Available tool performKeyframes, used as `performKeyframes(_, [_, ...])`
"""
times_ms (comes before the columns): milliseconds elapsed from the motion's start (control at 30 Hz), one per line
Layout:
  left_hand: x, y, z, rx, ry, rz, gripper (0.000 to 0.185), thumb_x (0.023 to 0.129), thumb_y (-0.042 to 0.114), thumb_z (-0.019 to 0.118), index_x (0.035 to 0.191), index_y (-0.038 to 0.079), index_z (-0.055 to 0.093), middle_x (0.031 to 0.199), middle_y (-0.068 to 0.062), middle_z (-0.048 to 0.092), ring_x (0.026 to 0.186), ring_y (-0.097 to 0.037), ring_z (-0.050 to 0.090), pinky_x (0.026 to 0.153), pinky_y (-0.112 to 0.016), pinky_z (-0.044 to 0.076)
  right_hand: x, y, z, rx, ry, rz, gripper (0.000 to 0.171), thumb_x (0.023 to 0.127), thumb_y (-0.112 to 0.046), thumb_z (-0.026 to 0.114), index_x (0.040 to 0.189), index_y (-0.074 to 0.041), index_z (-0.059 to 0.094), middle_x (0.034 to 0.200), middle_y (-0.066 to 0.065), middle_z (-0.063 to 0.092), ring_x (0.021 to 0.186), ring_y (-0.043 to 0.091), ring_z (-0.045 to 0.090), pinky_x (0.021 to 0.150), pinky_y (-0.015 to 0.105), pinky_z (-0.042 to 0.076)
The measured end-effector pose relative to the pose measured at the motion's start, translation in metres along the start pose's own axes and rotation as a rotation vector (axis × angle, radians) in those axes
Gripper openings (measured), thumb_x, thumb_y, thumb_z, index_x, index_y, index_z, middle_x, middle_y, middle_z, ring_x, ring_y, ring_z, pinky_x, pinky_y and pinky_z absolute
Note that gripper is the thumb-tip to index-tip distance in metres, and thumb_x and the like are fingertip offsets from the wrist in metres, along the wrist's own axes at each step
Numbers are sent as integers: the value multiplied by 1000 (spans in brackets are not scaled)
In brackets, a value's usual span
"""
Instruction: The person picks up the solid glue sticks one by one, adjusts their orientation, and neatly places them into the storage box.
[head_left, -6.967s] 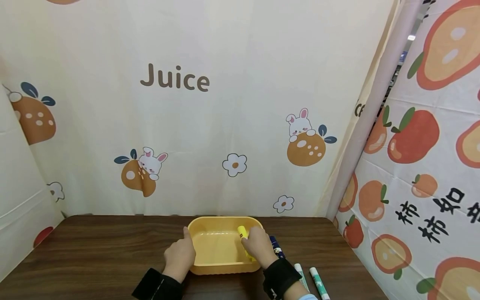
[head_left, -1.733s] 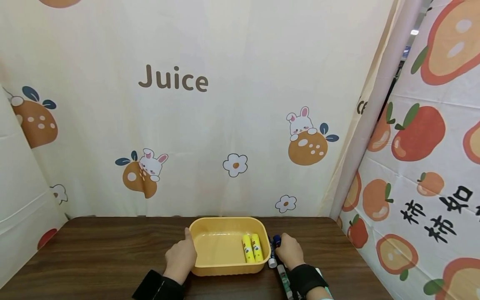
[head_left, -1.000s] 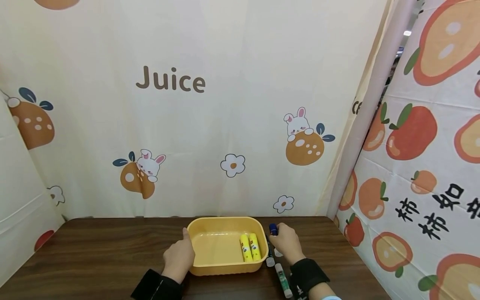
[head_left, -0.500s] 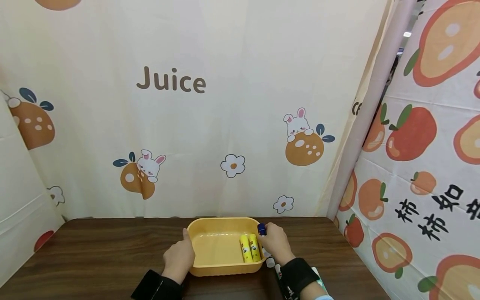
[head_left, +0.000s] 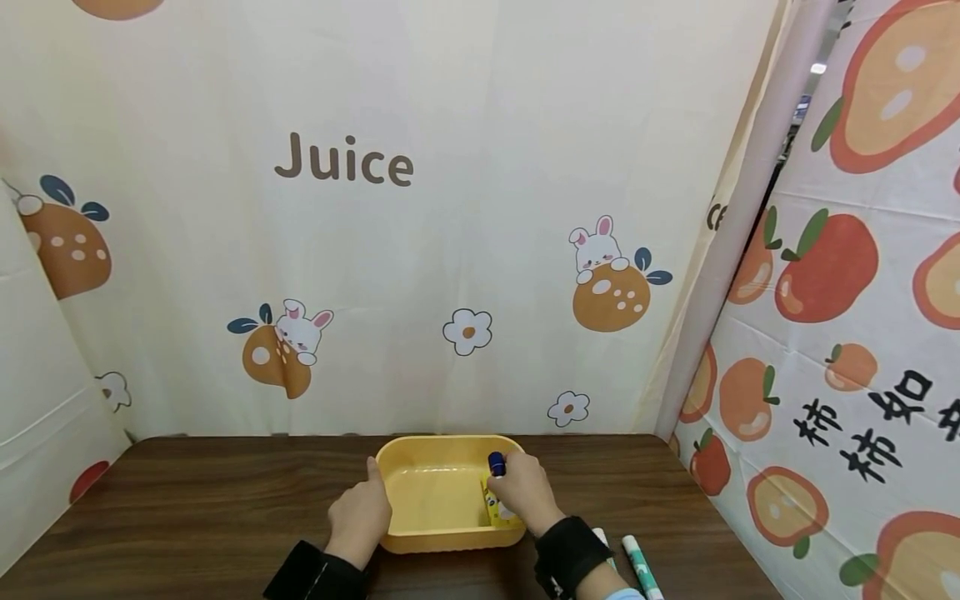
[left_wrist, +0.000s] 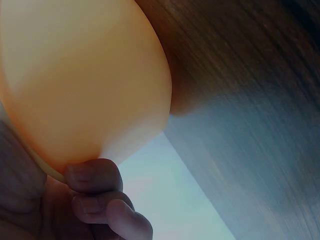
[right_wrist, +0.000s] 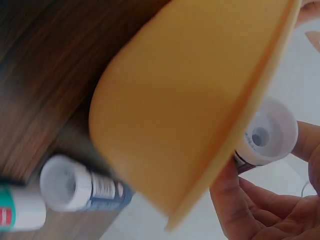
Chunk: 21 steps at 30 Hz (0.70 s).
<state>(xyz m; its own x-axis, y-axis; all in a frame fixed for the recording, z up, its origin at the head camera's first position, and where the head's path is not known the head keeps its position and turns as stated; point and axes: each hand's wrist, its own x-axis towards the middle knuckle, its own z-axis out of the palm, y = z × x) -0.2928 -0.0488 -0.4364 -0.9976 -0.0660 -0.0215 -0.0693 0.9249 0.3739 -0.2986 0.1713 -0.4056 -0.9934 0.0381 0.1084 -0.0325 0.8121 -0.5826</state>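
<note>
**Blue pen (head_left: 497,463) poised over tray (head_left: 435,543) as left hand (head_left: 360,512) holds the rim**

A person's right hand (head_left: 523,492) has its fingers clamped on the blue pen, cap up, above the tray's right end; the left fingers are clamped on the opposite rim. Beneath the pen lies at least one yellow pen (head_left: 490,507), partly hidden from the head view.

A bad landing looks the likeliest trouble: let go too high or at a slant, the blue pen could strike the yellow one, roll or settle across it. Released too near the right wall, it might catch the rim and drop outside. A knock there could slide the tray, should the left grip slacken. Just beside the tray, a navy pen (right_wrist: 97,190) lies loose, with two green pens (head_left: 642,567) near the right cuff (head_left: 572,554); a careless sweep might set them rolling.

The counter (head_left: 210,508) is dark, grained wood. A cream cloth (head_left: 480,225) printed with "Juice," rabbits and flowers hangs behind it; a fruit-patterned cloth (head_left: 795,392) covers the right, where a narrow gap shows a slice of room too small to read.
</note>
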Motion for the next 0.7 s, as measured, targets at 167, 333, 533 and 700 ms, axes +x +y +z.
performKeyframes(167, [1, -1, 0, -5, -10, -9, 56, 92, 5, 44, 143, -8, 26, 59, -8, 51, 54, -21, 50, 50, -36, 40, -2, -8, 16, -16, -4, -34, 14, 74, -7, 66, 71, -5, 53, 63, 2, 48, 53, 14, 45, 47, 23, 35])
performKeyframes(333, [1, -2, 1, -23, -17, -6, 56, 92, 4, 44, 143, -9, 25, 55, -7, 49, 50, -19, 47, 48, -32, 37, -1, -15, 29, -35, -16, -25, 17, 73, -8, 67, 67, -6, 52, 61, 1, 46, 52, 15, 43, 47, 23, 32])
performKeyframes(533, [2, -3, 3, -32, -12, 7, 57, 91, 4, 45, 143, -9, 25, 55, -6, 49, 50, -19, 47, 47, -31, 37, 0, -17, 40, -30, -35, -33, 20, 76, -10, 69, 66, -5, 53, 61, 1, 43, 52, 16, 43, 46, 25, 32])
performKeyframes(700, [5, -5, 4, -34, -6, 11, 58, 91, 4, 45, 143, -9, 25, 55, -6, 49, 50, -19, 46, 47, -31, 37, 1, -14, 47, -35, -37, -38, 24, 76, -5, 66, 59, -7, 48, 57, 1, 39, 48, 16, 39, 44, 24, 29])
